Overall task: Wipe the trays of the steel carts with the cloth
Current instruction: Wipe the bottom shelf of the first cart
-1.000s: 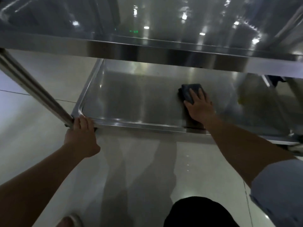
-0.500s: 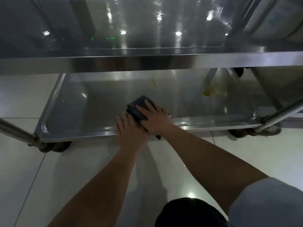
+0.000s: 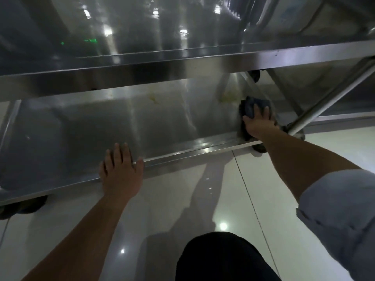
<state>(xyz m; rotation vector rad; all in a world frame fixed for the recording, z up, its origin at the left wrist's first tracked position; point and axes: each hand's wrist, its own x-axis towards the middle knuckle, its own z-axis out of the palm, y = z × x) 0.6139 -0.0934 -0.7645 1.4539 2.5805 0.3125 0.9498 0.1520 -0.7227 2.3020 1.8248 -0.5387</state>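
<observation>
A steel cart fills the view, with its upper tray (image 3: 182, 63) across the top and its lower tray (image 3: 105, 126) beneath. My right hand (image 3: 258, 123) presses a dark cloth (image 3: 250, 107) flat onto the lower tray's right end, close to the near rim. Yellowish smears (image 3: 228, 96) mark the tray just behind the cloth, and another smear (image 3: 153, 98) lies mid-tray. My left hand (image 3: 119, 171) rests flat on the near rim of the lower tray, fingers spread, holding nothing.
A steel corner post (image 3: 328, 98) slants up at the right, beside my right hand. Dark casters sit under the cart at the left (image 3: 22, 205) and right (image 3: 259, 148). Glossy white floor tiles (image 3: 213, 199) spread in front, and my dark-trousered knee (image 3: 221, 258) shows at the bottom.
My right hand slid the cloth from the tray's middle to its right end. My left hand left the cloth and now lies flat on the near rim.
</observation>
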